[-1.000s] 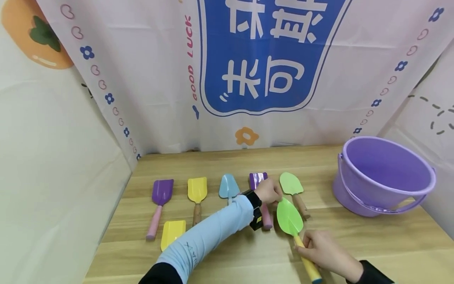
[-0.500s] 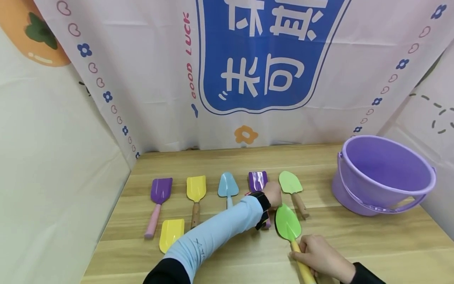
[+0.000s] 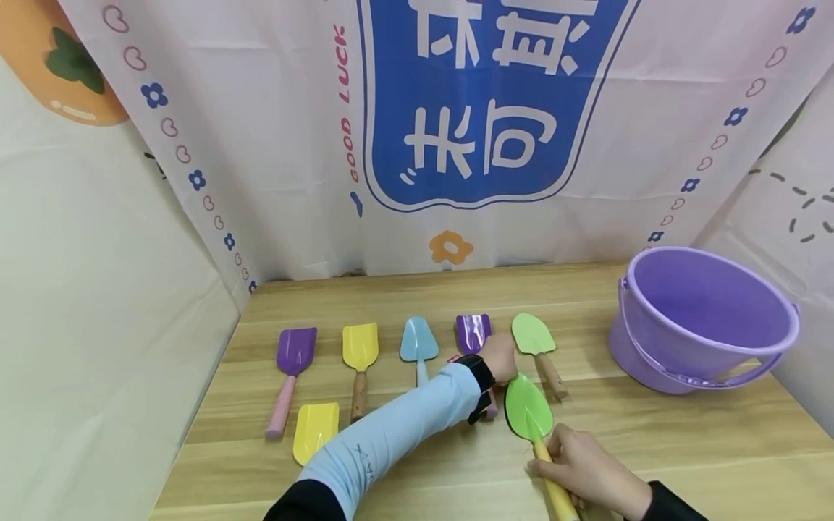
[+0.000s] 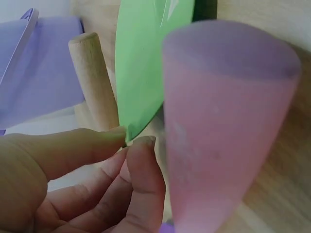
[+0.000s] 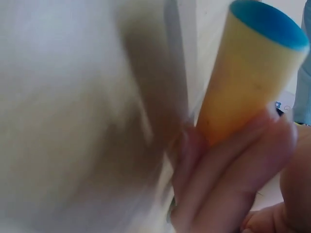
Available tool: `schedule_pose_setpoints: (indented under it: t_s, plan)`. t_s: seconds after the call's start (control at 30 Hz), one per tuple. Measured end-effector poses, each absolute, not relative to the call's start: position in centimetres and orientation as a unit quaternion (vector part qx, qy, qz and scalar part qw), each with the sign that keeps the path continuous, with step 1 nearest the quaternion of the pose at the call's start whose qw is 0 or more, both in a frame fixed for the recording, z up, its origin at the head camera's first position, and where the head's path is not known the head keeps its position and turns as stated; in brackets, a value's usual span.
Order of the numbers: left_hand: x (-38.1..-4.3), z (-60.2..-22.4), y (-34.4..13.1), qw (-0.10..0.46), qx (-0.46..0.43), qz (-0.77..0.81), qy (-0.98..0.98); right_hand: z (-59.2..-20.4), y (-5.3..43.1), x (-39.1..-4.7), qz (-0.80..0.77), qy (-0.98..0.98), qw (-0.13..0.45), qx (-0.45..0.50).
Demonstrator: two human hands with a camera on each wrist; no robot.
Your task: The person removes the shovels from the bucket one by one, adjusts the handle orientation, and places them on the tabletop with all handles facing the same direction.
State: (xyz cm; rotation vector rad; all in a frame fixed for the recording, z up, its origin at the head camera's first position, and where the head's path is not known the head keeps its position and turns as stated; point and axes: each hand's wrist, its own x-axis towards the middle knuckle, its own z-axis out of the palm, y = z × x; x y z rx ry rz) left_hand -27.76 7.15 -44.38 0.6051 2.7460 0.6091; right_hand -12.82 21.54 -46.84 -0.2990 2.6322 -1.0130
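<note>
A bright green trowel (image 3: 528,409) with a yellow handle lies between both hands, just over the table. My right hand (image 3: 594,469) grips its yellow handle (image 5: 243,73), whose blue end shows in the right wrist view. At the blade's pointed tip, my left hand (image 3: 499,358) pinches the green edge between thumb and fingertips, as the left wrist view shows. Beside that hand is a purple shovel (image 3: 473,331) with a pink handle (image 4: 223,131), partly covered by the hand and wrist. A pale green trowel (image 3: 533,333) with a wooden handle lies just right of the left hand.
Left along the row lie a light blue trowel (image 3: 419,339), a yellow shovel (image 3: 360,346) and another purple shovel (image 3: 296,351). A second yellow shovel (image 3: 316,433) is partly under the left sleeve. A purple bucket (image 3: 677,362) stands at the right on the wooden table (image 3: 221,463).
The green trowel has shifted slightly down and left in the head view, its tip still in my left hand. My left forearm has moved slightly right. Over the last half second almost nothing moves.
</note>
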Motion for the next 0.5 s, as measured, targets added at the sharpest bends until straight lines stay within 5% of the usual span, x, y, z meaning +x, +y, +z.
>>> schedule_pose_setpoints:
  t_s: [0.23,0.5]
  plan:
    - [-28.2,-43.1,4.6,0.111,0.214,0.262,0.934,-44.4,20.9,-13.6,-0.228,0.966,0.038,-0.114]
    - [-30.5,-37.9,-2.3,-0.073,0.161,0.319,0.931,-37.2,17.7,-19.4,-0.176,0.948,-0.094,-0.249]
